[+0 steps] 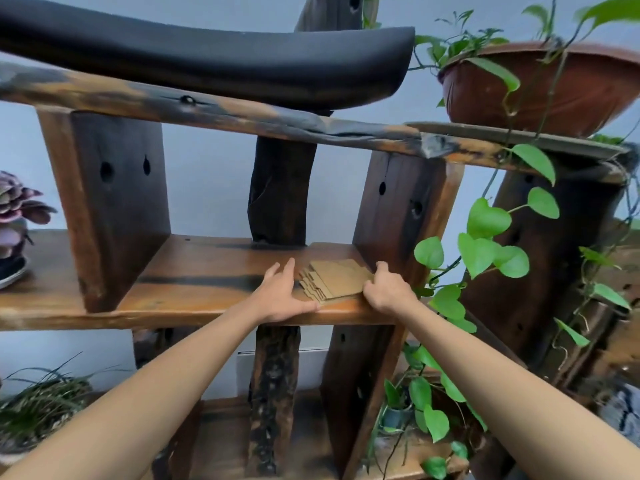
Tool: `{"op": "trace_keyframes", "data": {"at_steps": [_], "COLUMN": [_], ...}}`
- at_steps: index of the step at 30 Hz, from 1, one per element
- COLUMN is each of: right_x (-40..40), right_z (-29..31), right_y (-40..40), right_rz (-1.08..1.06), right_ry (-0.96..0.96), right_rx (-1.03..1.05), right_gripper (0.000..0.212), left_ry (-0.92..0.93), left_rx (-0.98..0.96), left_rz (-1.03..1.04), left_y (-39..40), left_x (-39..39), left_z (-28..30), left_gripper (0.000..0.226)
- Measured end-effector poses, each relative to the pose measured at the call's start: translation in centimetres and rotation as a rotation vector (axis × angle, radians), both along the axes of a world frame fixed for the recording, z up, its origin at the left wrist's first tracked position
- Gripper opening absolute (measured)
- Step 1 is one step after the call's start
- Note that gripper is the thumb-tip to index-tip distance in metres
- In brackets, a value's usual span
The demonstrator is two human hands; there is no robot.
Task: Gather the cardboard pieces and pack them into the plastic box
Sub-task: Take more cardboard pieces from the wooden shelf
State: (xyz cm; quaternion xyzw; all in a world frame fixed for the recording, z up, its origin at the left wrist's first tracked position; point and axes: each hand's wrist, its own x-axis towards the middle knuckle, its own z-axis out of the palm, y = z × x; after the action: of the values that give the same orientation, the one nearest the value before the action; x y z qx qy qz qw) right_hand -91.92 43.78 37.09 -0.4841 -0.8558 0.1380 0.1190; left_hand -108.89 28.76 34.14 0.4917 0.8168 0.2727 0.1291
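Cardboard pieces (332, 280) stacked on wooden shelf (194, 275); both hands flank stack.

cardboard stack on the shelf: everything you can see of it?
The cardboard stack is several thin, flat brown pieces lying fanned, their notched left edges stepped. It rests on the wooden shelf, near the front edge, beside a dark upright post. The left hand presses its left side; the right hand touches its right edge.

Both hands (282, 294) (386, 289) flanking cardboard stack (334, 280)
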Motion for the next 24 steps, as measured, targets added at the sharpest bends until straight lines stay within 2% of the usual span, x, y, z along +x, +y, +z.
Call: {"op": "trace_keyframes", "data": {"at_steps": [4,13,20,24], "right_x": [-0.4,-1.7,-1.8,-2.4], "right_z": [0.3,1.1,1.2,0.9], "right_y": [0.2,0.3,1.0,1.2], "right_rz": [-0.018,-0.019,-0.031,-0.058], "right_ry": [0.04,0.037,0.077,0.135], "right_rx": [-0.052,-0.173,-0.248,-0.324], "right_gripper": [0.05,0.057,0.09,0.097], "left_ry": [-0.035,-0.042,-0.141,-0.216], "left_rx": [-0.019,-0.025,-0.006,0.009], "left_rz": [0.033,0.059,0.129,0.184], "left_y": [0.7,1.9,2.9,2.9], "left_x": [-0.3,0.0,0.6,0.6], "left_z": [-0.2,0.1,0.4,0.3], "left_gripper": [0.133,0.117,0.107,0.119]}}
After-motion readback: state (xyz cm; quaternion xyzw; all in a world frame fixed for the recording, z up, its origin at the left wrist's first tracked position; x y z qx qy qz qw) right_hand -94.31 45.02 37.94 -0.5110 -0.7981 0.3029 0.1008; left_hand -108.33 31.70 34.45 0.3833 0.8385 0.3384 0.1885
